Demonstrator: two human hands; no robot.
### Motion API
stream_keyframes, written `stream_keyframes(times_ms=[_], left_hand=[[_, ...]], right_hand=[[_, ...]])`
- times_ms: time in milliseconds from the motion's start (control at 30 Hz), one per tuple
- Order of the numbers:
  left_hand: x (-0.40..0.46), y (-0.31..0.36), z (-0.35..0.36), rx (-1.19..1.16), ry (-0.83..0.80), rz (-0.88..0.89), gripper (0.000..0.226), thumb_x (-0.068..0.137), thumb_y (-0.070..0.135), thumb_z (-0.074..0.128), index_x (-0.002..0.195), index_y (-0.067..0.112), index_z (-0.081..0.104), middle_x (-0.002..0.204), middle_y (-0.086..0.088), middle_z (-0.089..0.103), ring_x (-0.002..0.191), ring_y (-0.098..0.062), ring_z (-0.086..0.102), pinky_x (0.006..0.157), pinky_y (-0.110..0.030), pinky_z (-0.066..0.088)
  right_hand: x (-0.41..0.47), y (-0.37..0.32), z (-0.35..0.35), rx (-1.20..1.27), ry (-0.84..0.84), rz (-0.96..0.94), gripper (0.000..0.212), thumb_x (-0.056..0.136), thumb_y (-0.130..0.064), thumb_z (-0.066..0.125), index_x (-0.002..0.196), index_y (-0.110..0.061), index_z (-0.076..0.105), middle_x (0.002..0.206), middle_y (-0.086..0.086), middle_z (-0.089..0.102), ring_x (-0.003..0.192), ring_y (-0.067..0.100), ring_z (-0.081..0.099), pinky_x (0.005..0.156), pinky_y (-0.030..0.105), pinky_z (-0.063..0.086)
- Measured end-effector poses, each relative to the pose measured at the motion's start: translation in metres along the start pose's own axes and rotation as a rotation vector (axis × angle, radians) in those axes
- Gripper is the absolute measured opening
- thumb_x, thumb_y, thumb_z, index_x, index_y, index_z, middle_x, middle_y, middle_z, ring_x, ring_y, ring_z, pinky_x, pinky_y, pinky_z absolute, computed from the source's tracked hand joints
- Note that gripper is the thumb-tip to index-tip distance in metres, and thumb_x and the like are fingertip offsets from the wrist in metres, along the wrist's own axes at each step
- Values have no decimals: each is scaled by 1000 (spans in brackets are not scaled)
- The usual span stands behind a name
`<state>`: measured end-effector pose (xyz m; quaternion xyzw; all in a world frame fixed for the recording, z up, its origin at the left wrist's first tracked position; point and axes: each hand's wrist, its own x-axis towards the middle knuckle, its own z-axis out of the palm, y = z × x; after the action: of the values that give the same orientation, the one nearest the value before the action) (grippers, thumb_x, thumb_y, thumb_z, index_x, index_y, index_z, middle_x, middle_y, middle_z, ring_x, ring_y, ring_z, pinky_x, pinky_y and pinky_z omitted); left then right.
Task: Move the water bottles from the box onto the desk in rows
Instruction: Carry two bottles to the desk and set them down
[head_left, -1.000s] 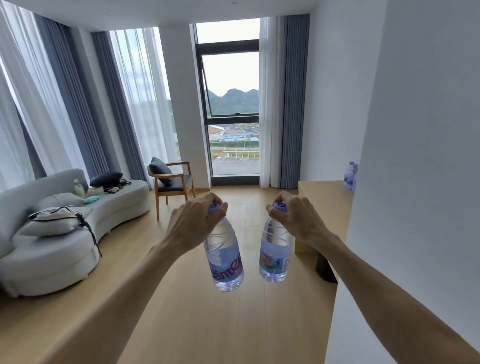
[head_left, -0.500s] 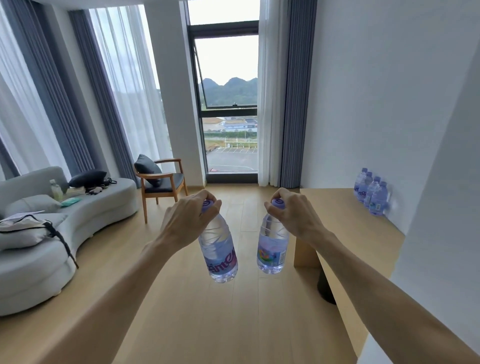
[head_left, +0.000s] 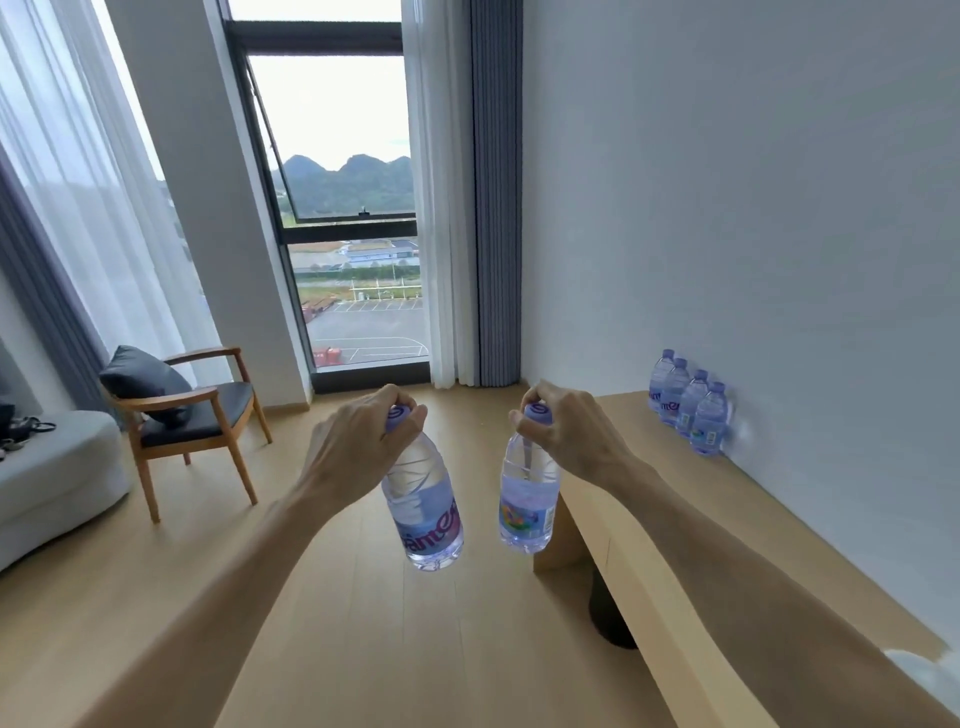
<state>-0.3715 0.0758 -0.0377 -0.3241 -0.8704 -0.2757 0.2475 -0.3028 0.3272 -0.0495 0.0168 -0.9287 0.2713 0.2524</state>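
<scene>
Two bottles hang in my grip, one per hand, both held out over the wood floor (head_left: 322, 613). My left hand (head_left: 358, 447) has its fingers (head_left: 410, 418) curled round the purple cap and neck of the left bottle (head_left: 428, 512), which tilts slightly with its base swung toward the right. My right hand (head_left: 563, 431) grips the right bottle (head_left: 527, 506) the same way, fingers (head_left: 524, 423) wrapped over the cap, and this one hangs close to upright, just beside the front corner of the bench (head_left: 675, 493). The two bottles are near each other but apart. Farther along the bench, four more bottles (head_left: 688, 408) stand upright in a single row against the white wall (head_left: 753, 208). Off to the left I see a wooden armchair (head_left: 192, 415) with a dark cushion, the end of a pale sofa (head_left: 52, 478), and a tall window (head_left: 353, 208) between curtains.
</scene>
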Motion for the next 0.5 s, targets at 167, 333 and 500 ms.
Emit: stream_keyframes(times_ms=[167,333,500], left_hand=[[78,-25,48,-26,-21,56,38,89,58,36,87,26,55,74,16,57,67,-11,55,56,-26,38],[141,-44,102,-58,-64,76,30,94,52,42,89,26,56,77,14,58,71,-14,55,60,-29,40],[201,-48,162,-72,-94,116,24,97,44,48,89,23,58,80,10,62,71,-14,55,55,-23,32]], right_hand=[[54,39,2,-4,64,86,23,93,-35,61,93,-12,61,80,1,63,70,17,59,58,16,42],[98,91,7,-39,123,155,26,94,-38,59,94,-12,62,82,1,64,73,17,59,58,19,40],[141,155,13,-43,149,227,25,91,-39,61,91,-14,62,82,1,65,75,19,61,68,37,53]])
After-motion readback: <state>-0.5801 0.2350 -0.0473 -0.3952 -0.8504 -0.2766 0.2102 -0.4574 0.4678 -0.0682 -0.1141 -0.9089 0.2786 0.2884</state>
